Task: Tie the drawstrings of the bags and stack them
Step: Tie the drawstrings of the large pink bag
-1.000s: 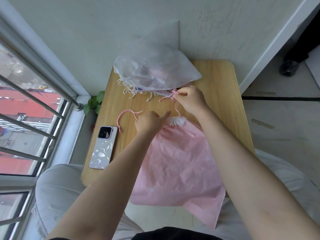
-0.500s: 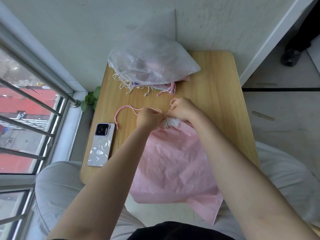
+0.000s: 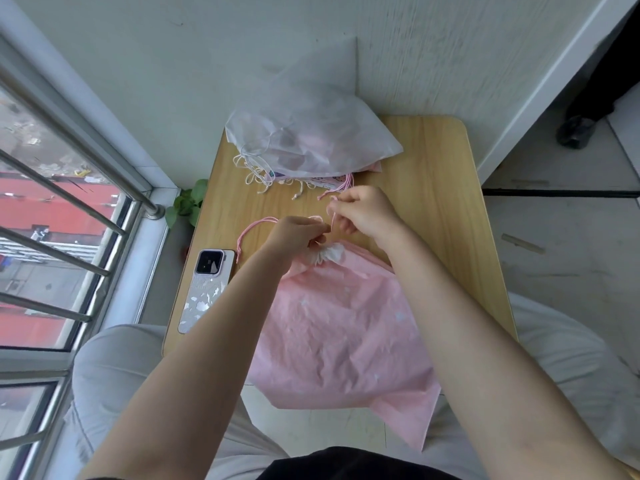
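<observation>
I'm looking down at a pink drawstring bag [image 3: 339,327] that's lying on the wooden counter [image 3: 446,209], its bottom end hanging off the near edge over my lap. Its mouth [image 3: 327,253] is bunching up tight into a white ruffle. My left hand [image 3: 294,237] is sitting right at that ruffle, fingers curling in and pinching the pink drawstring [image 3: 254,226] — the loose part is looping out to the left across the wood toward the phone [image 3: 206,289]. My right hand [image 3: 363,213] is hovering just beyond the mouth, thumb and fingers pinching the other strand of the cord [image 3: 333,221], which is running down toward the left hand's fingertips. Both hands are close together, nearly touching.

Farther back, against the wall, a pile of other bags [image 3: 311,143] is lying with a white translucent one on top — white and pink strings are trailing out from its near edge, just beyond my right hand. A small green plant [image 3: 188,204] is poking up beside the counter's left edge.
</observation>
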